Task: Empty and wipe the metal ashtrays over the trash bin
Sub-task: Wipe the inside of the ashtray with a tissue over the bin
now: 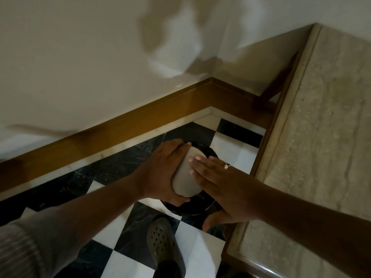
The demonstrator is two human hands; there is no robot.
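Ashtray [186, 173] sits upside down at frame centre, directly over the trash bin [208, 151], whose dark round rim shows from 12 to 5 o'clock around it. Left hand [160, 173] is wrapped round the ashtray's edge from the 9 o'clock side — thumb at the near edge, fingertips curled over the far one, so a firm rim grip. Right hand [224, 183] is flat and unclenched, grasping nothing; its fingers lie on the upturned base from 3 o'clock, looks like tapping or pressing to knock contents loose. Judging by the look, the ashtray is a rigid, shallow round dish in dull brushed metal, smooth with rounded corners; probably light enough for one hand, won't flex or break, but the smooth skin could slip if gripped by the flat face. Rim is the right place to hold, opposing thumb and fingers. Bin looks like glossy black plastic or a liner, can't tell which. Floor [130, 255] is polished black-and-white checker tile with a brown wooden skirting. Tabletop [321, 137] at 3 o'clock is pale veined stone in a dark wood frame, bare where visible.
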